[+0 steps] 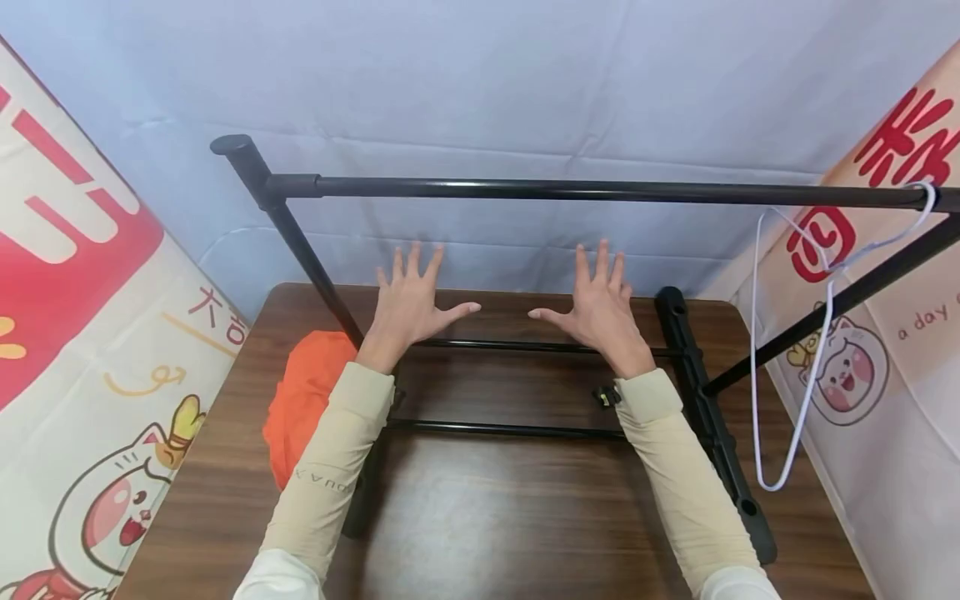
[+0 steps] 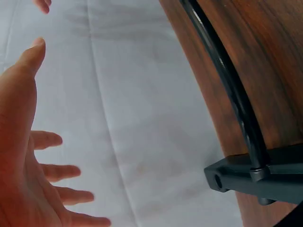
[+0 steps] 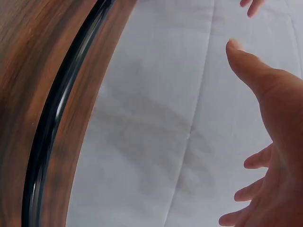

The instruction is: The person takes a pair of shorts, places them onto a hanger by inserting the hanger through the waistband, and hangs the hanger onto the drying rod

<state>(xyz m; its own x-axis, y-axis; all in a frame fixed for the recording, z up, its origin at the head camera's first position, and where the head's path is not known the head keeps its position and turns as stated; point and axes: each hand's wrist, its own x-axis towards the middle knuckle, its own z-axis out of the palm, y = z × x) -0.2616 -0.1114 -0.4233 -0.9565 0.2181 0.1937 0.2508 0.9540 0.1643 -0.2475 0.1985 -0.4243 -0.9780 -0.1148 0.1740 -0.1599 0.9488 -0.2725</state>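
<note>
Both hands reach forward below the top bar of a black metal rack (image 1: 480, 190), fingers spread and nothing held. My left hand (image 1: 408, 304) is over the table's back part, near the rack's left post; its thumb and fingers also show in the left wrist view. To the right, my right hand (image 1: 603, 312) mirrors it, thumb pointing inward. On the table by the left forearm lies a bunched orange cloth (image 1: 311, 396), partly hidden by the rack and sleeve. A white hanger (image 1: 756, 358) hangs from the top bar at the right.
The rack stands on a brown wooden table (image 1: 457, 517), with two lower rods (image 1: 510, 429) and a black right foot (image 1: 720, 433). A small dark item (image 1: 606, 397) shows beside the right cuff. Pale fabric (image 1: 480, 83) hangs behind, and printed panels (image 1: 82, 333) flank both sides.
</note>
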